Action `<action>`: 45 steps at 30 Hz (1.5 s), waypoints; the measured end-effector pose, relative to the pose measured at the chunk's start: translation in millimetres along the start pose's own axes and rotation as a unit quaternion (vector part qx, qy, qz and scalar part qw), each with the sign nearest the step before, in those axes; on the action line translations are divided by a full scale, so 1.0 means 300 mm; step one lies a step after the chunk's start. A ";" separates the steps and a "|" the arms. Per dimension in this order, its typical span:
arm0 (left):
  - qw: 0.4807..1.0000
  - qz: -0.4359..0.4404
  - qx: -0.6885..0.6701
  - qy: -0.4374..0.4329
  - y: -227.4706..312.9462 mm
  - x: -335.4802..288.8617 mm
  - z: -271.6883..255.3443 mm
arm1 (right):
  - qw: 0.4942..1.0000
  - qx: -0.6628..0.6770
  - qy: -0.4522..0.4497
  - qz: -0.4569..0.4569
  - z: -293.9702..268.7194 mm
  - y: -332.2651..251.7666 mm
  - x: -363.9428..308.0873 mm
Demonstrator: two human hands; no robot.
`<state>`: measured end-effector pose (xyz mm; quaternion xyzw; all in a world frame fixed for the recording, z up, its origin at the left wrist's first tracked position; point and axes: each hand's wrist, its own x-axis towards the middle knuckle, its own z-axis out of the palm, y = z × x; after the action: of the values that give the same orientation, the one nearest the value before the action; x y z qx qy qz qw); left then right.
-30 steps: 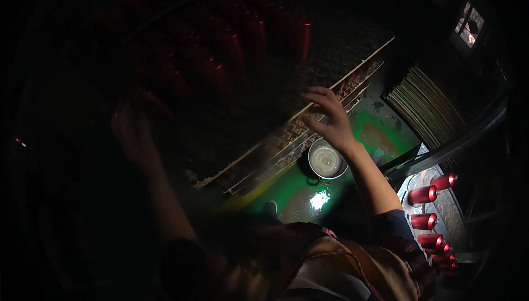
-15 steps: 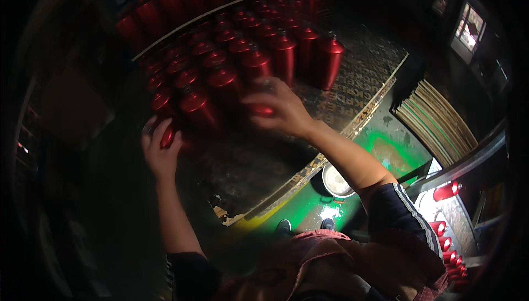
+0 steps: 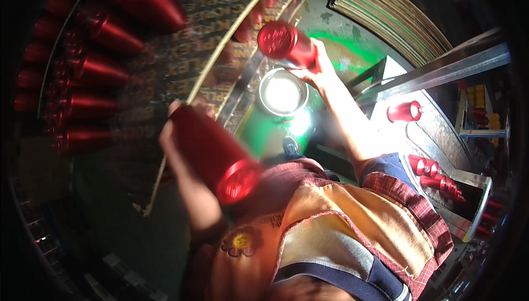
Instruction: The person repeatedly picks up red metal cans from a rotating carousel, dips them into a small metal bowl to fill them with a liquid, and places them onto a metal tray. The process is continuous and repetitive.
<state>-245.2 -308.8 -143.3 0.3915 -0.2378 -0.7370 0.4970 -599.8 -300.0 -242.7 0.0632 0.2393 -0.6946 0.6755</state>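
My left hand (image 3: 171,138), smeared by motion, is wrapped round a red metal bottle (image 3: 206,149). That bottle lies aslant, its round base toward my apron and its other end hidden by the fingers. Farther off to the right, my right hand (image 3: 319,69) grips a second red metal bottle (image 3: 300,50), whose base points up and left. The neck of this one is hidden in the palm. Several more red bottles (image 3: 99,67) stand in rows on the dark printed board (image 3: 193,31) at the left.
A white round bucket (image 3: 284,91) stands on the green-stained floor beyond my shoe. Stacked thin sheets (image 3: 391,14) lie at the far right. Nearer, a metal frame rail (image 3: 446,61) crosses above a brightly lit metal surface (image 3: 441,119) with several red bottles (image 3: 404,111) lying on it.
Both hands have lifted a bottle off the board and swung them toward the right. My view has turned right too, bringing the lit metal surface and bucket nearer the middle.
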 end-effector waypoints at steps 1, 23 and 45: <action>0.998 -0.038 -0.011 -0.050 -0.092 0.082 0.033 | 0.993 0.113 -0.027 0.026 -0.048 -0.012 0.064; 0.711 -0.534 -0.377 -0.259 -0.864 0.798 -0.127 | 0.943 0.131 0.019 -0.305 -0.449 0.041 -0.481; 0.604 0.257 0.399 -0.640 -1.756 -0.735 0.781 | 0.300 -0.554 0.644 -0.434 -1.414 -0.353 -1.815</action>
<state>-679.9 91.6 -321.9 -0.0980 -0.8567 -0.4729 0.1809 -759.1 369.0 -365.0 -0.0120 0.9190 -0.3284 -0.2179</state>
